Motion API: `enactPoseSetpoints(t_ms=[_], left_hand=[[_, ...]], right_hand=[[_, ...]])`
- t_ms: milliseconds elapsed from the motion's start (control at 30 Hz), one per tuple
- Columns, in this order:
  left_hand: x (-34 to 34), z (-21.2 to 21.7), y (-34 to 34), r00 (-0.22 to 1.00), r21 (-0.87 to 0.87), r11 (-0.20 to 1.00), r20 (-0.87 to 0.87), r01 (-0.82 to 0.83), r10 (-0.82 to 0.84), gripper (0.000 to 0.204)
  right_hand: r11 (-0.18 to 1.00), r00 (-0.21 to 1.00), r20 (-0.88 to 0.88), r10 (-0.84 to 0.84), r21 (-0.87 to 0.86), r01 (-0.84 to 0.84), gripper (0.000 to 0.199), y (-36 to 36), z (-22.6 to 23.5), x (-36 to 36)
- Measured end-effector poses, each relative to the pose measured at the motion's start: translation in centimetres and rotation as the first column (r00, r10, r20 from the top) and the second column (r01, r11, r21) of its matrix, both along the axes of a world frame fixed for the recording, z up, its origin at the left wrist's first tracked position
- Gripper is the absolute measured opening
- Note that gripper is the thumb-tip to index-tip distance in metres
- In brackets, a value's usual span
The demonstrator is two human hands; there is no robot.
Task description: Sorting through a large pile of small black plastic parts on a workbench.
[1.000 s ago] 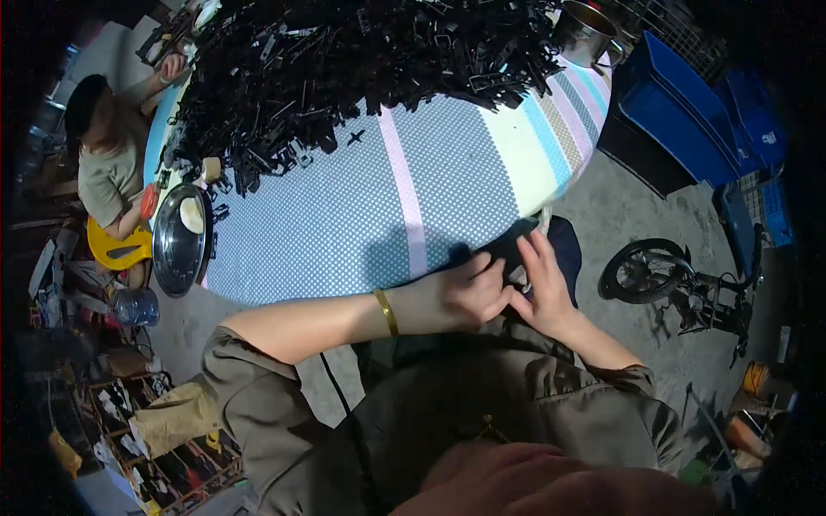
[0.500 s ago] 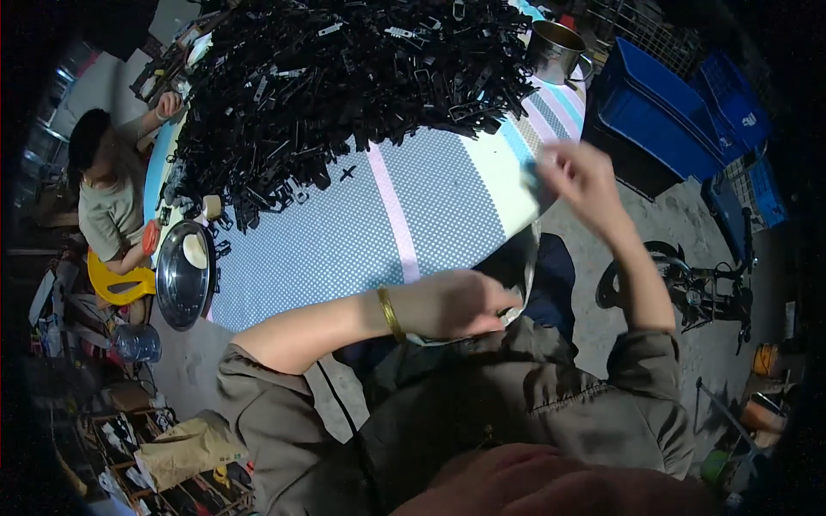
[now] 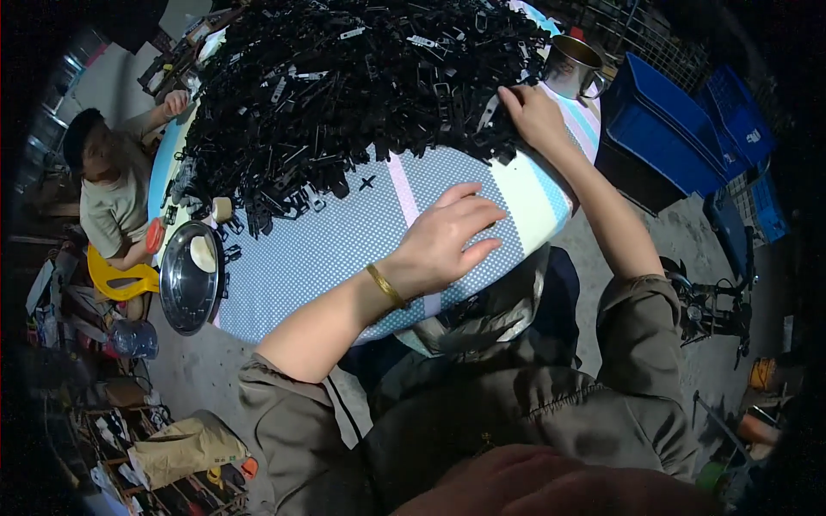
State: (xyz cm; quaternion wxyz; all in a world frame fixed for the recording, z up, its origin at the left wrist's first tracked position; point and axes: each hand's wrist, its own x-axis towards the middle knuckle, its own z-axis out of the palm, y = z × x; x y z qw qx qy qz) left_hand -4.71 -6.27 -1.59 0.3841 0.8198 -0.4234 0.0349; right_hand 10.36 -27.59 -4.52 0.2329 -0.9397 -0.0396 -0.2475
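Note:
A large heap of small black metal-and-plastic parts (image 3: 344,95), clip-like in shape, covers the far part of the table. At the heap's right edge lies my right hand (image 3: 535,119), its fingers apart and touching the black pieces; the fingertips are partly lost among them. My left hand (image 3: 452,234), with a gold bracelet (image 3: 385,286) at the wrist, hovers over or rests on the patterned tablecloth (image 3: 301,258) near the front edge. Its fingers are spread and nothing shows in them. One small black piece (image 3: 367,182) lies apart from the heap.
A metal mug (image 3: 572,69) stands right of the heap. An oval steel tray (image 3: 188,301) with a white piece sits at the table's left edge, near a tape roll (image 3: 222,209). Another person (image 3: 112,189) sits at left. Blue crates (image 3: 662,120) stand beyond the right edge.
My right hand has moved from beyond the table's right edge onto the heap. My left hand has risen from my lap over the tablecloth, and its fingers have spread.

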Motion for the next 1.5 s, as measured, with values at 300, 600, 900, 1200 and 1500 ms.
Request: enactPoseSetpoints(t_ms=[300, 600, 900, 1200, 1500], left_hand=[[1.6, -0.9, -1.0, 0.909, 0.283, 0.958, 0.412, -0.054, -0.070, 0.031], [4.7, -0.7, 3.6, 0.811, 0.287, 0.918, 0.582, -0.275, 0.061, 0.025], [1.3, 2.0, 3.9, 0.764, 0.319, 0.746, 0.526, -0.584, 0.373, 0.031], [1.4, 1.3, 5.3, 0.796, 0.393, 0.707, 0.434, -0.589, 0.422, 0.010], [2.8, 2.6, 5.4, 0.714, 0.023, 0.787, 0.438, -0.616, 0.546, 0.011]], right_hand=[[0.950, 0.951, 0.042, 0.306, 0.051, -0.308, 0.042, 6.9, 0.5, -4.0], [0.871, 0.869, -0.107, 0.484, -0.034, -0.489, 0.043, 5.8, 4.4, -3.1], [0.910, 0.997, -0.044, -0.061, -0.413, 0.038, 0.024, -3.3, 1.8, 8.1], [0.916, 0.972, -0.237, -0.008, -0.391, -0.088, 0.022, -4.6, 1.3, 10.1], [0.925, 0.900, -0.290, 0.326, -0.100, -0.367, 0.021, -0.9, 3.2, 5.1]])
